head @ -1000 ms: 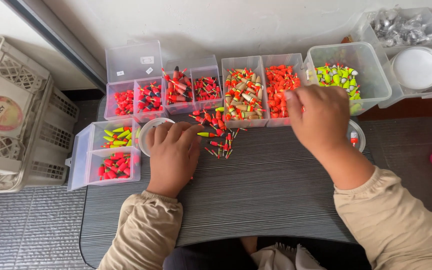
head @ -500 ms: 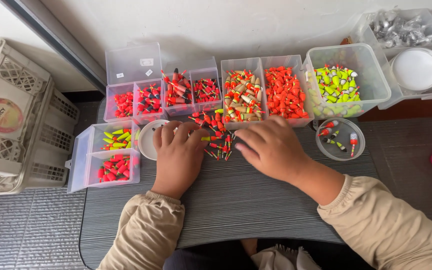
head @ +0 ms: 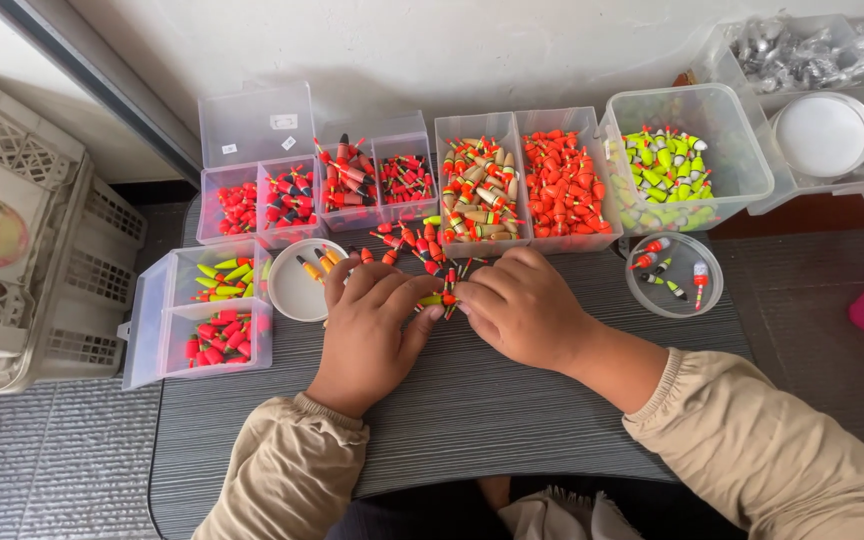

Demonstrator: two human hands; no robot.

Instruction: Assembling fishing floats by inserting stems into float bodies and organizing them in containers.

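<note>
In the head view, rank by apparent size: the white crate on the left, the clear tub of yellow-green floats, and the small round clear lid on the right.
1. white crate, though it is cut off by the frame edge
2. clear tub of yellow-green floats
3. small round clear lid

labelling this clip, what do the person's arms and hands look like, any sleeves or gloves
Both hands are bare: no gloves, rings or watch show on the left hand or the right hand. Each arm wears a loose, long beige sleeve of plain creased cloth, ending just short of the wrist.
</note>
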